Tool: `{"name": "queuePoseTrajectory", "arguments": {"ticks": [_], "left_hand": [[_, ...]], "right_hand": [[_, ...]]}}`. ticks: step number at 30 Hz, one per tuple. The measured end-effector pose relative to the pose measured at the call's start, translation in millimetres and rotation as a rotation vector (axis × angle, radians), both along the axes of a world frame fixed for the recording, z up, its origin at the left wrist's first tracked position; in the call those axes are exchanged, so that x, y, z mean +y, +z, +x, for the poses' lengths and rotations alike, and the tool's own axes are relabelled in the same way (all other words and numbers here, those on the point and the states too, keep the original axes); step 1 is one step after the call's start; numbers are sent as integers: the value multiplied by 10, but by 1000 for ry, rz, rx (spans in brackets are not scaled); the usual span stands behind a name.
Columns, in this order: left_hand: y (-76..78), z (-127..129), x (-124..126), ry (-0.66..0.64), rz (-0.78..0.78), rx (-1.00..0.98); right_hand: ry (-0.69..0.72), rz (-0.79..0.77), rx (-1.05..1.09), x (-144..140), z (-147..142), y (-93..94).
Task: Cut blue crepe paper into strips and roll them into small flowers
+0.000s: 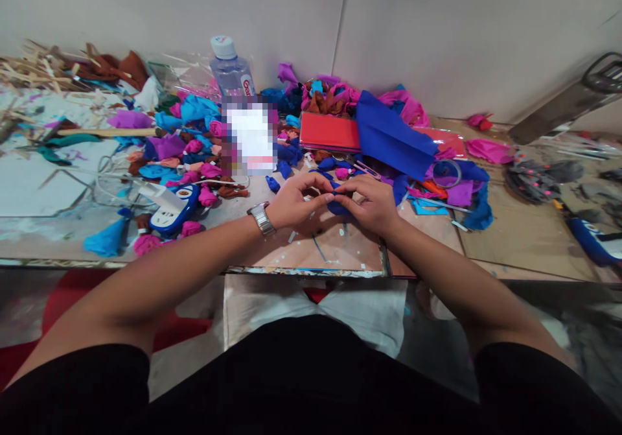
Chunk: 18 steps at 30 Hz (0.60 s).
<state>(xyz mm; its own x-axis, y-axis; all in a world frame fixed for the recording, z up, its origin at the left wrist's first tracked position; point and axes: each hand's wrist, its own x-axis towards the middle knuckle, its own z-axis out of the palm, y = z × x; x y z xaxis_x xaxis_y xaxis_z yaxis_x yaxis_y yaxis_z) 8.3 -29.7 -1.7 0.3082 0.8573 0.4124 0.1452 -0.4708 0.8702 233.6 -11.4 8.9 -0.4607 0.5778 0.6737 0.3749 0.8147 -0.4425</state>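
Observation:
Over the front middle of the table, my left hand (pixel 300 199) and my right hand (pixel 372 203) meet fingertip to fingertip. Both are closed in a pinch on a small dark blue piece of thin sheet material (pixel 337 209), cloth or crepe paper, which hangs just below the fingers. Much of it is hidden behind them. A watch sits on my left wrist. Just beyond my hands lie a small bright pink bundle (pixel 343 174) and more dark blue scraps (pixel 288 155). A large dark blue sheet (pixel 393 135) rests behind my right hand.
A red flat box (pixel 330 131) and a clear bottle (pixel 232 72) stand towards the wall. Left are a blue power strip (pixel 175 211), green-handled pliers (pixel 61 146) and many coloured bundles. A tape ring (pixel 447 173) lies right. The table's front edge (pixel 311 271) runs before my body.

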Motion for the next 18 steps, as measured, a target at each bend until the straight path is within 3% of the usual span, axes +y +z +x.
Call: {"name": "queuePoseTrajectory", "arguments": {"ticks": [18], "left_hand": [[-1, -18, 24, 53, -18, -79]], "right_hand": [[-13, -39, 2, -32, 7, 20]]}}
